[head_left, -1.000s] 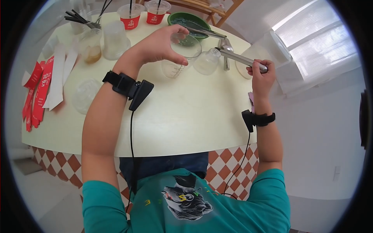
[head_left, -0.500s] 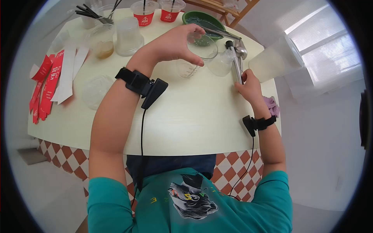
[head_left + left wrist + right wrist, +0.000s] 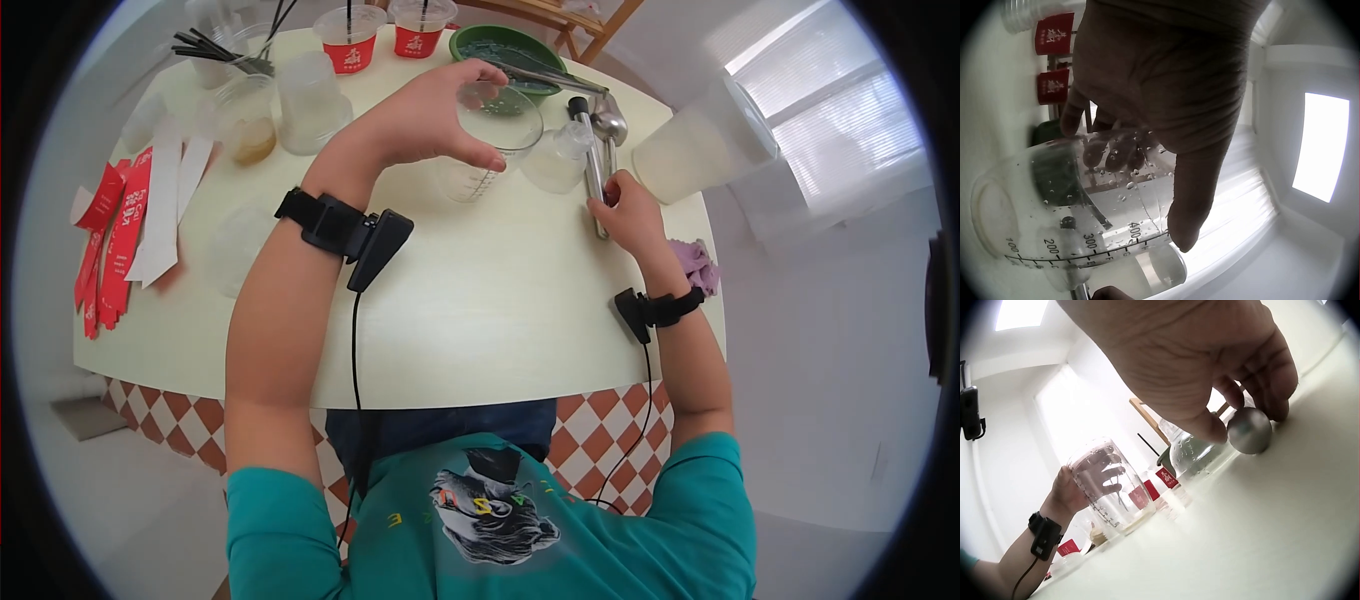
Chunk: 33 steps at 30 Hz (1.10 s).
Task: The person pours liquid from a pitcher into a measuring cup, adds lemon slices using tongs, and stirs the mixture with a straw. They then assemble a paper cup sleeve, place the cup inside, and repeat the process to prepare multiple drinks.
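My left hand (image 3: 415, 120) grips a clear measuring cup (image 3: 503, 125) at its rim, thumb on the near side and fingers on the far side. Water drops cling to its wall (image 3: 1104, 187), and dark graduation marks run along it. On the right, my right hand (image 3: 632, 215) pinches a metal muddler (image 3: 593, 170) with a black tip near its close end. The muddler lies low along the table, its black tip pointing away; its round metal end (image 3: 1249, 430) faces the right wrist camera. Beside it stands a clear dome-shaped vessel (image 3: 552, 163) with a narrow top.
Metal tools (image 3: 609, 122) lie by a green basin (image 3: 545, 48) at the back. A large clear pitcher (image 3: 705, 145) and a purple cloth (image 3: 697, 266) are at the right. Red-sleeved cups (image 3: 350, 57), black straws (image 3: 215, 52), clear containers (image 3: 312, 105) and flat red sleeves (image 3: 128, 220) occupy the back and left.
My right hand has swung the muddler from a sideways hold at the right down to the table, turned lengthwise beside the dome-shaped vessel. My left hand keeps its grip on the measuring cup.
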{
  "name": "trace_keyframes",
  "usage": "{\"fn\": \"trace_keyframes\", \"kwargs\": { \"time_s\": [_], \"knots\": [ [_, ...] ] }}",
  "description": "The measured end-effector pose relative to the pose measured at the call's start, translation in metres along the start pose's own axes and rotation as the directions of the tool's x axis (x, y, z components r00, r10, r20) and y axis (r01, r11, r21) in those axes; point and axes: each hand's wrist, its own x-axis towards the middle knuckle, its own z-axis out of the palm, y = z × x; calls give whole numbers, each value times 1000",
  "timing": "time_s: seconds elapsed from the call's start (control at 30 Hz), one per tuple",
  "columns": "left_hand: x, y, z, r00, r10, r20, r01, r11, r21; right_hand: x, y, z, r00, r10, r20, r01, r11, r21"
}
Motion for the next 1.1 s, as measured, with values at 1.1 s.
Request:
{"fn": "trace_keyframes", "kwargs": {
  "time_s": [1.1],
  "knots": [
    [-1,2,-4,998,-54,8,55,998,-36,20,44,-55,869,92,-486,83,942,326]
  ]
}}
